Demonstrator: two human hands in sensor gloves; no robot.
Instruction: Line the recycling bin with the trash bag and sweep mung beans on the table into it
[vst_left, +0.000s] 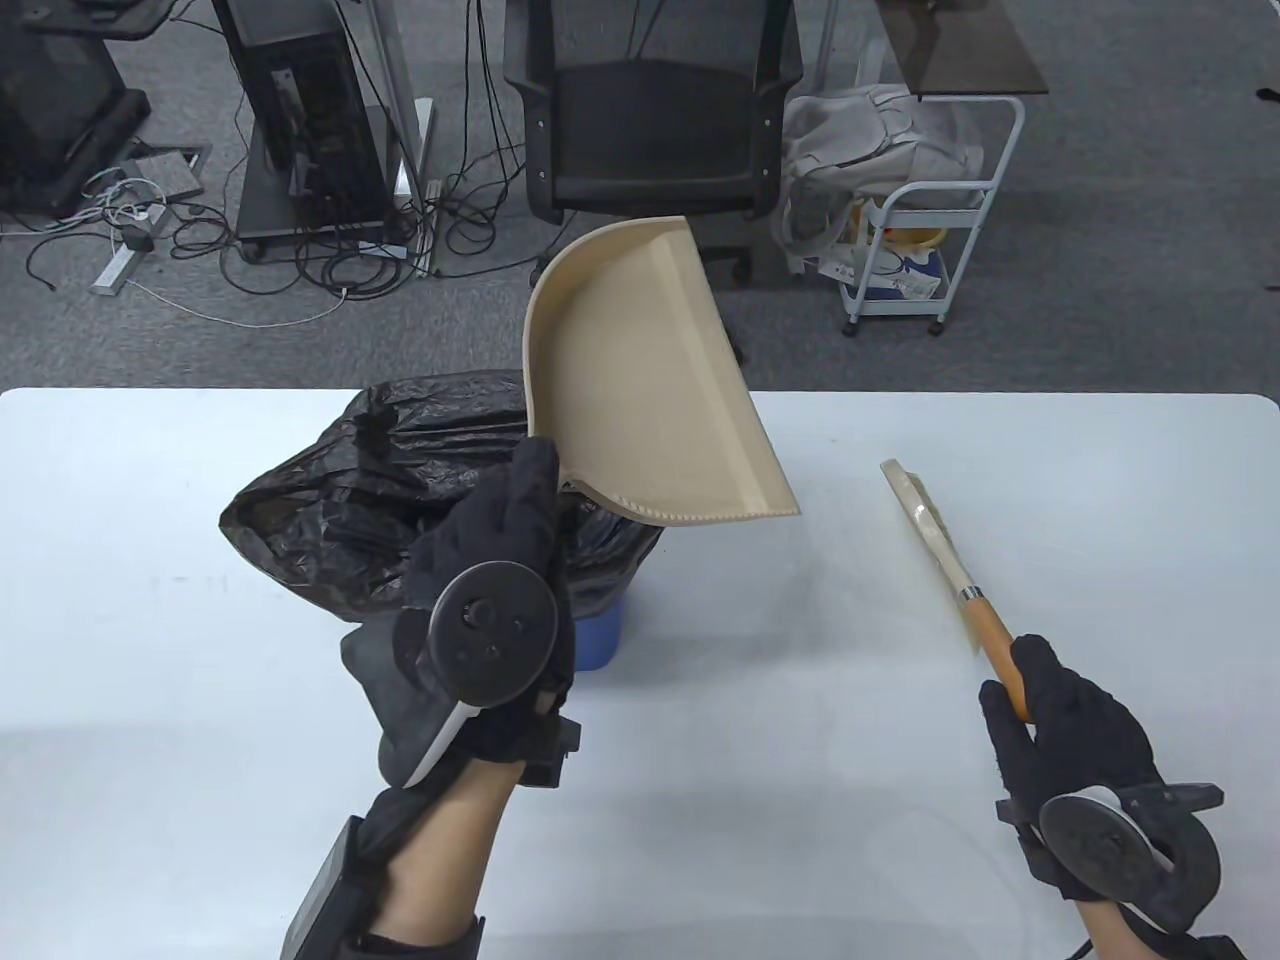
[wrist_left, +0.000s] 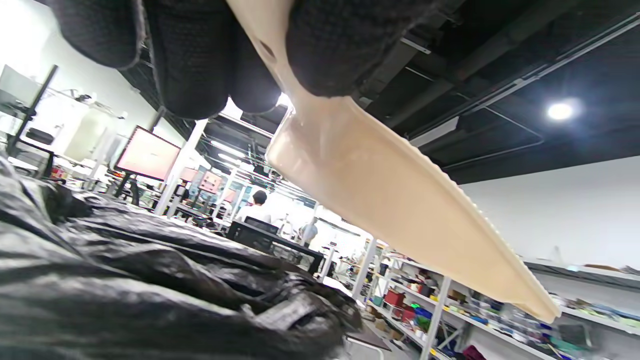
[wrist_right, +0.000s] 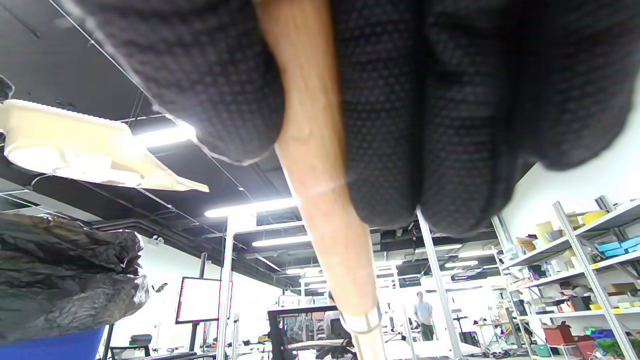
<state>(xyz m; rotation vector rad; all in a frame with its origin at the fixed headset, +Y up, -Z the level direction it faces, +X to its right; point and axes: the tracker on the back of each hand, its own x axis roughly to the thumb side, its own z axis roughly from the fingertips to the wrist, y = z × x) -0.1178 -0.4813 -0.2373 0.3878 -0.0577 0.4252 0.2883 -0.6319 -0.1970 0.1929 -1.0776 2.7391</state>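
Table view shows the dustpan (vst_left: 650, 390) held up in the air, just above and a little to the right of the bin (vst_left: 600, 635). The left hand (vst_left: 495, 610) holds the dustpan by its handle, with the fingers curled tight around it. The dustpan is tipped up, so its flat, toothed edge points down and to the right of the bin, and its round back points up and away from the person. I cannot see any mung beans in the pan or on the table (vst_left: 200, 700); they may be too small to tell.

The bin is blue and the black trash bag (vst_left: 380, 490) is pulled over it, puffy and crinkled. The bag's mouth lies just to the left of the dustpan and below it. So I think the pan must swing left and tilt down over the bag to drop anything in. The left hand is the near one to the bin.

Well to the right of the bin, the right hand (vst_left: 1065, 730) grips the brush (vst_left: 950, 560) by its wooden handle. The brush's long side points up and left, back toward the bin, and its bristle end seems to rest on the table.
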